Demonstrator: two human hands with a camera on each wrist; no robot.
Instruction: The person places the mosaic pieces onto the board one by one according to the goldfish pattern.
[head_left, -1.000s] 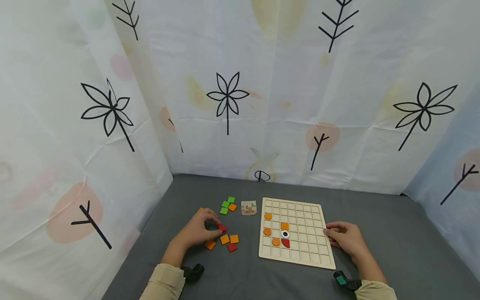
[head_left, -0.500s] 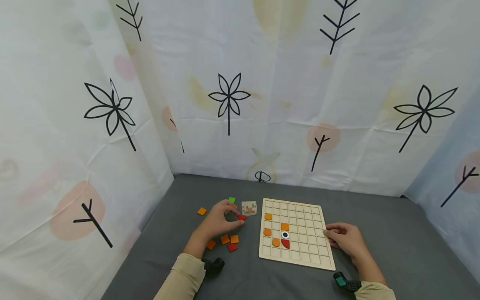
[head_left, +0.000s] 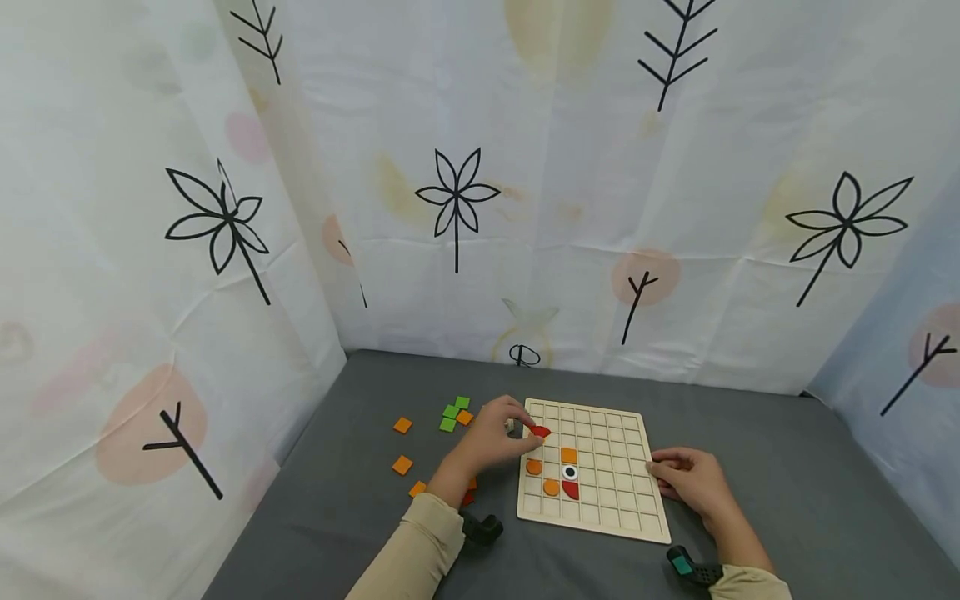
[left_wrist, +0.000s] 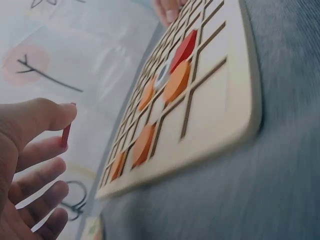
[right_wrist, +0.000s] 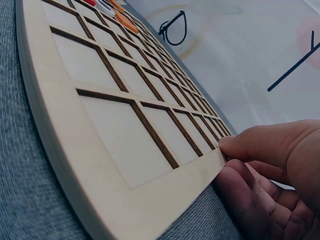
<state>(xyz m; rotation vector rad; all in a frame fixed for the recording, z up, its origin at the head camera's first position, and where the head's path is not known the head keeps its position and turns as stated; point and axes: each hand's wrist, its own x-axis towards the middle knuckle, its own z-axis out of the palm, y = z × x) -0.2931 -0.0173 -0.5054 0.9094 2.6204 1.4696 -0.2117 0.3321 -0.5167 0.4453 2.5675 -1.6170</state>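
My left hand [head_left: 491, 435] pinches a red tile [left_wrist: 65, 134] between thumb and forefinger, over the far left part of the wooden grid board [head_left: 618, 500]. In the left wrist view the tile is edge-on, above the board and apart from it. On the board lie orange discs [head_left: 551, 487], an orange square tile [head_left: 569, 456], a white tile with a black ring and dot [head_left: 570, 472], and a red rounded tile [head_left: 571, 491]. My right hand [head_left: 690, 477] grips the board's right edge, thumb on top and fingers under the rim.
Left of the board lie green square tiles [head_left: 447, 425] and orange square tiles [head_left: 402, 465], some partly behind my left arm. A small patterned card [left_wrist: 92, 228] is mostly hidden by my left hand. A printed cloth [head_left: 480, 250] hangs behind the grey table [head_left: 360, 417].
My left hand has carried the red tile rightward from among the loose tiles, past the card, to over the board. My right hand stays on the board's edge.
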